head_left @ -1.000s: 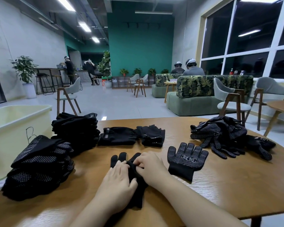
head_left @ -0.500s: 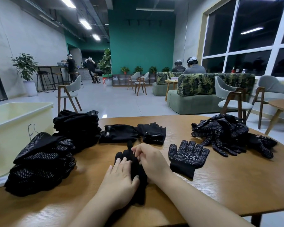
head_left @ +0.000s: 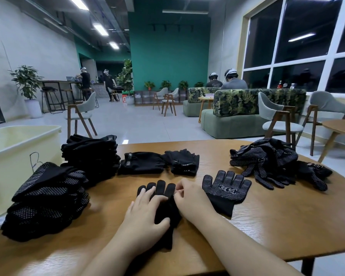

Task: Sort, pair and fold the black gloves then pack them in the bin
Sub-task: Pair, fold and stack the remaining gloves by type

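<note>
A plain black knitted glove (head_left: 163, 198) lies near the 6 o'clock edge of the round wooden table (head_left: 267, 226). The left hand (head_left: 145, 214) rests flat on it, fingers straight. The right hand (head_left: 189, 198) pinches its side with curled fingertips. At 3 o'clock of it, just beside, lies a black dotted glove (head_left: 225, 190). The pale yellow plastic bin (head_left: 12, 156) stands at 9 o'clock.
</note>
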A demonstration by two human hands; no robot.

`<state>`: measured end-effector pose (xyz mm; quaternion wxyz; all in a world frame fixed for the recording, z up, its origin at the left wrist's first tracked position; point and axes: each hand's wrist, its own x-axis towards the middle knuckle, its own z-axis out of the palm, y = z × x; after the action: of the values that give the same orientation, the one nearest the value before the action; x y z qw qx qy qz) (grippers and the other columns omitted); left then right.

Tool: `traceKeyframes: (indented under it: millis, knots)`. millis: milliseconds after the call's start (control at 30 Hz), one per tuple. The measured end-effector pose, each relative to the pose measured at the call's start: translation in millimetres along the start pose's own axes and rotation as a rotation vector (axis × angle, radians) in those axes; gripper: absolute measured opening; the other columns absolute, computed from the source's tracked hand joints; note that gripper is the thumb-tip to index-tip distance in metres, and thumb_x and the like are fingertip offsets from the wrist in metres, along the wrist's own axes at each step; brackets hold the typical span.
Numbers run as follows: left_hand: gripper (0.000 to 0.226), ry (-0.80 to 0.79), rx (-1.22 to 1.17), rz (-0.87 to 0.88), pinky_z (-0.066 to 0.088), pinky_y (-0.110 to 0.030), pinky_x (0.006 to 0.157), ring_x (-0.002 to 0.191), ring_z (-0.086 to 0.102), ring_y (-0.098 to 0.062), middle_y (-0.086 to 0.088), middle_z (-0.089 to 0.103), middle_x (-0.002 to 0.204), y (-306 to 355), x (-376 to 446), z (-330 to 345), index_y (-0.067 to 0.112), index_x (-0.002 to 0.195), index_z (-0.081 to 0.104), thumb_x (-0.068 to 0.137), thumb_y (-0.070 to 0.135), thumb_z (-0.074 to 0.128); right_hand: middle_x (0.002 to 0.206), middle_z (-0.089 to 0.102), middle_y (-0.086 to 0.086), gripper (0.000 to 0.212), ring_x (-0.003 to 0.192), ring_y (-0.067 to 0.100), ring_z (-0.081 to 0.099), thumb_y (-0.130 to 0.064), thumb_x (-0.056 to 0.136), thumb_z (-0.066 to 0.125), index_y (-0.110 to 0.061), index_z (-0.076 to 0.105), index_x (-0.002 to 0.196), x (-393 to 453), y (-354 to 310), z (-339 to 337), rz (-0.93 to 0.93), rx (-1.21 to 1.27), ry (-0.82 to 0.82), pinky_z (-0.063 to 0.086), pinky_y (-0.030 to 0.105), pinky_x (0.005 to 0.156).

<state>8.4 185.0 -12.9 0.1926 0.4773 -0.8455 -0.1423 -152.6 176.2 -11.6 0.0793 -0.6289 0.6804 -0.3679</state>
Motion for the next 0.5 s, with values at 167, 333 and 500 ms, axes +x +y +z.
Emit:
traceKeyframes:
  millis: [167, 333, 500]
  knots:
    - [0.028, 0.013, -0.227, 0.065, 0.017, -0.028, 0.113, 0.14, 0.011, 0.003, 0.031, 0.033, 0.129, -6.9, -2.1, -4.2, 0.044, 0.089, 0.05, 0.063, 0.054, 0.05, 0.097, 0.061, 0.0, 0.014, 0.09, 0.018, 0.055, -0.015, 0.089, 0.047, -0.016, 0.059, 0.096, -1.2, -2.0, -11.1, -0.045, -0.008, 0.044, 0.039, 0.027, 0.072]
    - [0.04, 0.031, -0.374, 0.16, 0.013, -0.021, 0.112, 0.136, 0.007, 0.016, 0.037, 0.037, 0.13, -15.8, -2.8, -9.0, 0.046, 0.094, 0.06, 0.056, 0.055, 0.053, 0.104, 0.062, 0.003, 0.02, 0.091, 0.018, 0.052, -0.015, 0.089, 0.05, -0.015, 0.063, 0.104, 16.0, 18.6, -48.0, 0.031, -0.032, 0.22, 0.037, 0.026, 0.073]
    - [0.029, -0.145, -0.184, 0.297, -0.006, -0.026, 0.117, 0.134, -0.004, 0.021, 0.04, 0.026, 0.139, -14.0, -2.6, -13.7, 0.054, 0.109, 0.055, 0.081, 0.046, 0.055, 0.146, 0.038, 0.004, 0.045, 0.135, 0.024, 0.029, -0.023, 0.09, 0.048, -0.015, 0.048, 0.134, 39.6, 81.7, -81.7, 0.31, -0.278, 0.174, 0.03, 0.039, 0.108]
